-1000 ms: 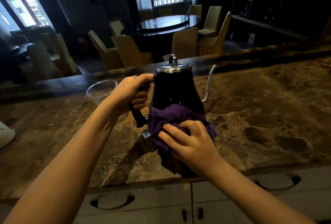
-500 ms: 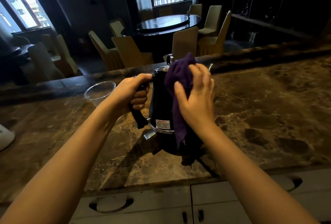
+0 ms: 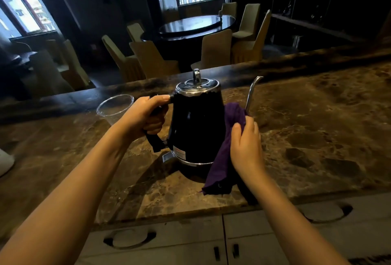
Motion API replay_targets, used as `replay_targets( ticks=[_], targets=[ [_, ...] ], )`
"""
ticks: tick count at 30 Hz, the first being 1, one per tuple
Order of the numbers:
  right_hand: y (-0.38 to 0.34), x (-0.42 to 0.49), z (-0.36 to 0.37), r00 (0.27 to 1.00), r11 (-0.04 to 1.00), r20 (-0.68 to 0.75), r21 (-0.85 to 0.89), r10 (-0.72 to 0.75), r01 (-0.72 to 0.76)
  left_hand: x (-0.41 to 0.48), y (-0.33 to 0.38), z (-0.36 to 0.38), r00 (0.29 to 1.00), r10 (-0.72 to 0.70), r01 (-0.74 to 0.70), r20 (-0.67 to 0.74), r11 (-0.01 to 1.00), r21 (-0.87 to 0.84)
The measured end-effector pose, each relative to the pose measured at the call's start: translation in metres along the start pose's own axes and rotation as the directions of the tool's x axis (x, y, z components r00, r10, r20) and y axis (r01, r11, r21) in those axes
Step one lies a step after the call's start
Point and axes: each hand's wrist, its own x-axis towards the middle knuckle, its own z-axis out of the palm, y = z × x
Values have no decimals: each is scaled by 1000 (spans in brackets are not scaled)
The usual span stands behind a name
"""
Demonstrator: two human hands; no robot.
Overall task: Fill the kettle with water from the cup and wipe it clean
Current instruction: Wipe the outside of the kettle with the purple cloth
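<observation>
A black gooseneck kettle (image 3: 196, 125) with a chrome lid and thin spout stands upright on the brown marble counter (image 3: 306, 129). My left hand (image 3: 146, 114) is wrapped around its black handle on the left side. My right hand (image 3: 245, 146) presses a purple cloth (image 3: 224, 150) against the kettle's right flank, below the spout; the cloth hangs down to the counter. A clear plastic cup (image 3: 114, 107) stands behind my left wrist, partly hidden by it.
White cabinet drawers (image 3: 160, 241) with cut-out handles run under the counter's near edge. A white object (image 3: 5, 162) pokes in at the far left. Beyond the counter are a dark round table (image 3: 196, 25) and several covered chairs.
My right hand has carried the cloth from the kettle's lower front up over the lid and then down its right side. The left hand has kept its hold on the handle.
</observation>
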Motion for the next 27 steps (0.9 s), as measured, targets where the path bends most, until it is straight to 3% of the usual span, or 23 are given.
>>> replay_targets(
  ticks=[3, 8, 11, 15, 17, 20, 23, 27],
  targets=[
    [0, -26, -4, 999, 983, 33, -180, -37, 42, 0, -7, -9, 1000, 3, -3, 5, 999, -40],
    [15, -31, -29, 949, 962, 309, -271, 68, 19, 2, -19, -20, 999, 20, -18, 44, 999, -47],
    [24, -14, -56, 917, 981, 367, -165, 158, -103, 3, -26, -21, 999, 33, -32, 36, 999, -37],
    [39, 19, -85, 954, 967, 162, -12, 253, -254, 4, -27, -20, 998, 25, -25, 51, 1000, -9],
    [45, 37, -88, 960, 951, 121, 149, 254, -270, 6, -26, -21, 997, 23, -24, 70, 1000, 14],
    [45, 62, -82, 966, 902, 177, 358, 187, -241, 10, -23, -22, 993, 28, -35, 115, 997, 63],
    [38, 80, -68, 945, 871, 311, 432, 100, -234, 17, -19, -20, 991, 35, -44, 127, 997, 68],
    [37, 72, -62, 913, 763, 399, 562, 87, -318, 28, -17, -13, 990, 116, -98, -76, 972, 211]
  ],
)
